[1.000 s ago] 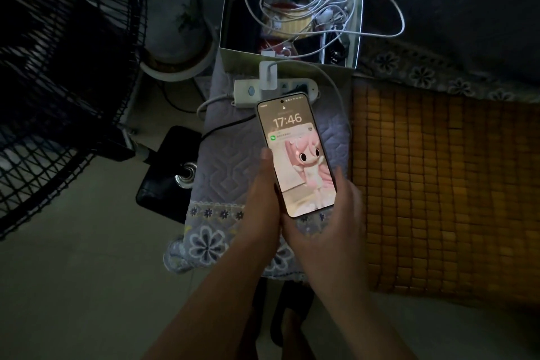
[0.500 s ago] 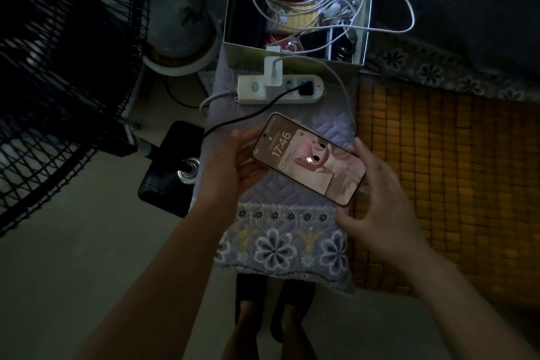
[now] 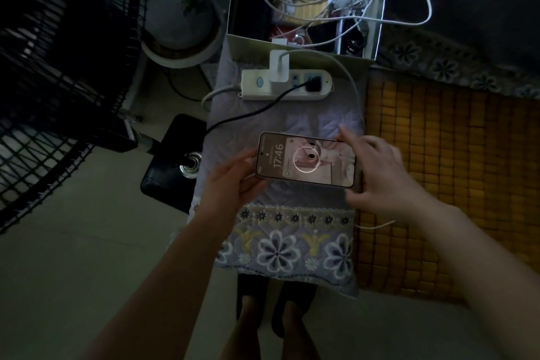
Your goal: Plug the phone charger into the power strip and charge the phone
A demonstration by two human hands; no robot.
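Dim light falls on a pale smooth floor, where two feet in dark slippers [image 3: 280, 301] stand under the hanging edge of a quilted lilac cloth [image 3: 292, 248] with a flower-embroidered border. Above that border, both hands hold the phone [image 3: 306, 159] flat and sideways over the cloth: the left hand [image 3: 230, 184] grips its left short end, and the right hand [image 3: 380, 172] cups its right end, fingers partly spread. The glossy lit screen shows 17:46 and a glowing ring. A thin white cable [image 3: 377, 225] peeks out under the right wrist. To the right lies a woven mat [image 3: 453, 169] of small amber tiles. Farther on, the white power strip [image 3: 287, 85] lies on the cloth, a blocky white charger [image 3: 279, 66] and a black plug [image 3: 314, 85] seated in it. Behind stands an open box [image 3: 242, 44] of tangled white cords; at left, a black wire fan grille [image 3: 58, 67].
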